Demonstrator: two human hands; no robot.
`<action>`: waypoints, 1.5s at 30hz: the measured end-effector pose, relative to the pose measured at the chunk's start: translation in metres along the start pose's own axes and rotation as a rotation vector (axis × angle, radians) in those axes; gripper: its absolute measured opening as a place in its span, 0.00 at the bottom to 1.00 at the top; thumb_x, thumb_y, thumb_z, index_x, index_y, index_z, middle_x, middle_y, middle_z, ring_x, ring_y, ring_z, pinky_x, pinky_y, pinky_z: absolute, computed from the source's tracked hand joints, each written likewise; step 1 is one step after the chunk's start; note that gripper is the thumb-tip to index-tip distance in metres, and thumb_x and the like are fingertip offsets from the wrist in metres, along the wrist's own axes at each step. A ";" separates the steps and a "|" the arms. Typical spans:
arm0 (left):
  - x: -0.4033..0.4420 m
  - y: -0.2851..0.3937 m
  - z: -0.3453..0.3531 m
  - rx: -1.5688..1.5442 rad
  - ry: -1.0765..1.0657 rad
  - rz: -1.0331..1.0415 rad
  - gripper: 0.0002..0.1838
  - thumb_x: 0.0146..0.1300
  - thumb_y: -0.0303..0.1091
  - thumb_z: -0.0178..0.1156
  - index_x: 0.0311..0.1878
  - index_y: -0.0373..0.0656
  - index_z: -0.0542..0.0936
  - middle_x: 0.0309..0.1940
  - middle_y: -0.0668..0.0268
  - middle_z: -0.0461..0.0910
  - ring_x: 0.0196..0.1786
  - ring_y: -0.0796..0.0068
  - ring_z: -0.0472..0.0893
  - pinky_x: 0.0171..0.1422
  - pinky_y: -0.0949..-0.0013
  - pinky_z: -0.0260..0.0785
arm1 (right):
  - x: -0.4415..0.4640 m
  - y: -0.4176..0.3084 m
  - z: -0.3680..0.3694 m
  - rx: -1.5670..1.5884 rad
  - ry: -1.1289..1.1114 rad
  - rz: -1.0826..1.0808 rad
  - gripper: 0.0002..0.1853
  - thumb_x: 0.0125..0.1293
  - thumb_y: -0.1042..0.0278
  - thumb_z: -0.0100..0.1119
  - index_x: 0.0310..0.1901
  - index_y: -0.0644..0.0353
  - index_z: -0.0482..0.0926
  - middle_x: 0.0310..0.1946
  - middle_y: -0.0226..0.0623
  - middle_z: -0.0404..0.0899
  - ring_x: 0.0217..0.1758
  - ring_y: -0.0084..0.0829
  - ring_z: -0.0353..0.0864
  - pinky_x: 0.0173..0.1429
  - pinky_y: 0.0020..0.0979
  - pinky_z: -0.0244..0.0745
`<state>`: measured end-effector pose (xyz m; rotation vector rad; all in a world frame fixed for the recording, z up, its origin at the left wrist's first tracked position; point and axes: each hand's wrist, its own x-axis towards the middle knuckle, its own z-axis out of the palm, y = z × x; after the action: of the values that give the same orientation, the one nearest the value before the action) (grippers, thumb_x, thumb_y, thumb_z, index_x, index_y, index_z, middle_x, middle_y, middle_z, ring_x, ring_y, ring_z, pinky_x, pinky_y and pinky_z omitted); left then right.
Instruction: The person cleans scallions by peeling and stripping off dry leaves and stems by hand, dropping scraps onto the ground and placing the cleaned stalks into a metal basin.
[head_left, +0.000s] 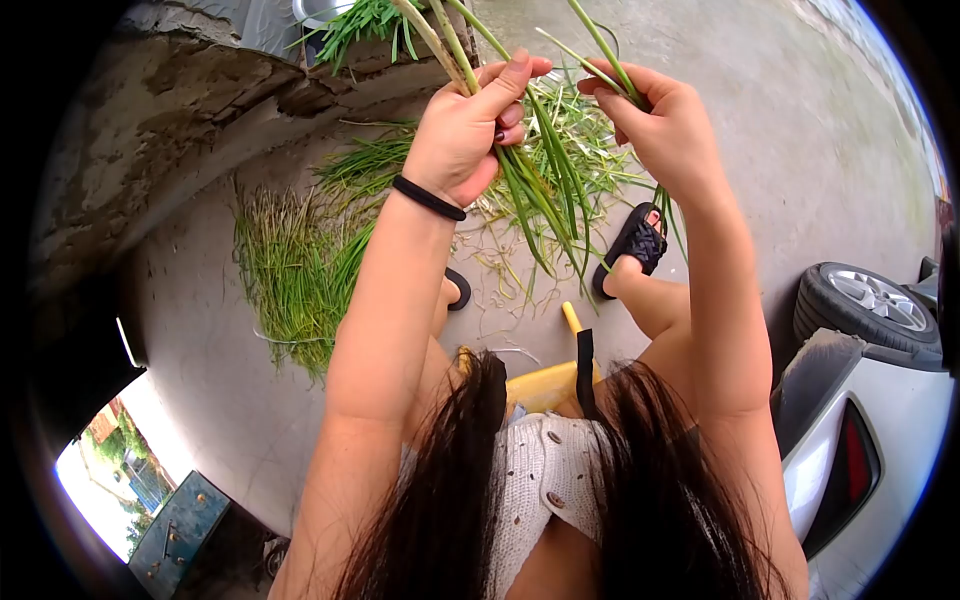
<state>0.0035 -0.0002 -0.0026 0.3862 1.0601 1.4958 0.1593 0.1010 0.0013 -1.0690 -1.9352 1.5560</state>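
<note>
Long green stalks with pale stems (458, 52) run through my left hand (470, 125), whose fingers are closed round them. Their leaves (548, 190) hang down below that hand. My right hand (655, 115), level with it and a little apart, pinches a thinner green stalk (605, 45), with leaf ends showing below the wrist. A black band (428, 198) circles my left wrist. Under both hands, loose green and yellowish trimmings (590, 125) lie scattered on the ground.
A large pile of green stalks (295, 265) lies on the ground at left. More greens (368, 25) rest on a ledge beside a metal bowl (320, 10). My sandalled foot (635, 250), a yellow seat (540, 388), a tyre (868, 305) and a silver car part (875, 450) are also in view.
</note>
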 end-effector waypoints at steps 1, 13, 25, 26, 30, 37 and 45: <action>0.000 0.000 0.001 -0.005 -0.013 -0.001 0.17 0.64 0.42 0.55 0.45 0.35 0.77 0.23 0.77 0.61 0.25 0.89 0.58 0.25 0.83 0.51 | -0.003 -0.010 0.003 0.020 -0.043 0.057 0.12 0.57 0.66 0.62 0.40 0.63 0.81 0.22 0.27 0.76 0.22 0.14 0.68 0.26 0.21 0.64; -0.001 0.002 0.000 -0.080 -0.099 -0.006 0.18 0.66 0.41 0.52 0.48 0.33 0.74 0.23 0.77 0.60 0.26 0.89 0.59 0.27 0.83 0.53 | -0.003 -0.007 0.016 0.493 -0.171 0.235 0.11 0.59 0.62 0.62 0.32 0.62 0.78 0.20 0.24 0.74 0.21 0.12 0.64 0.24 0.16 0.56; -0.003 0.022 -0.022 -0.110 -0.089 0.046 0.19 0.67 0.40 0.51 0.53 0.33 0.72 0.27 0.75 0.60 0.24 0.89 0.58 0.25 0.84 0.50 | 0.001 0.001 -0.001 0.308 0.035 0.084 0.15 0.63 0.66 0.56 0.47 0.67 0.75 0.34 0.37 0.81 0.16 0.13 0.64 0.19 0.16 0.55; -0.003 0.024 -0.023 -0.102 -0.073 0.058 0.19 0.67 0.39 0.51 0.53 0.33 0.72 0.27 0.75 0.62 0.24 0.89 0.58 0.25 0.84 0.50 | 0.001 0.003 -0.003 0.282 -0.106 0.156 0.18 0.66 0.66 0.52 0.54 0.65 0.72 0.44 0.37 0.80 0.16 0.14 0.66 0.19 0.16 0.56; -0.001 0.028 -0.028 -0.140 -0.071 0.067 0.19 0.67 0.39 0.52 0.52 0.33 0.72 0.27 0.75 0.63 0.24 0.89 0.57 0.25 0.84 0.50 | -0.009 -0.007 0.015 0.364 -0.407 0.401 0.16 0.69 0.64 0.45 0.54 0.61 0.72 0.46 0.36 0.78 0.16 0.15 0.69 0.16 0.15 0.54; 0.000 0.043 -0.047 -0.028 0.082 0.198 0.18 0.66 0.39 0.53 0.52 0.35 0.73 0.26 0.75 0.63 0.24 0.88 0.58 0.27 0.83 0.51 | -0.012 -0.007 0.007 0.566 -0.619 0.504 0.16 0.68 0.64 0.45 0.50 0.67 0.72 0.30 0.35 0.76 0.13 0.17 0.68 0.13 0.16 0.49; -0.002 0.051 -0.066 -0.103 0.179 0.321 0.18 0.65 0.40 0.54 0.51 0.36 0.72 0.27 0.75 0.64 0.25 0.88 0.59 0.27 0.83 0.52 | -0.006 -0.003 -0.001 0.477 -0.599 0.478 0.15 0.66 0.67 0.48 0.49 0.68 0.73 0.24 0.26 0.72 0.16 0.15 0.66 0.16 0.16 0.48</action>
<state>-0.0766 -0.0217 0.0033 0.3670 1.0916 1.8918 0.1626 0.0963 0.0055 -0.9598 -1.5323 2.6844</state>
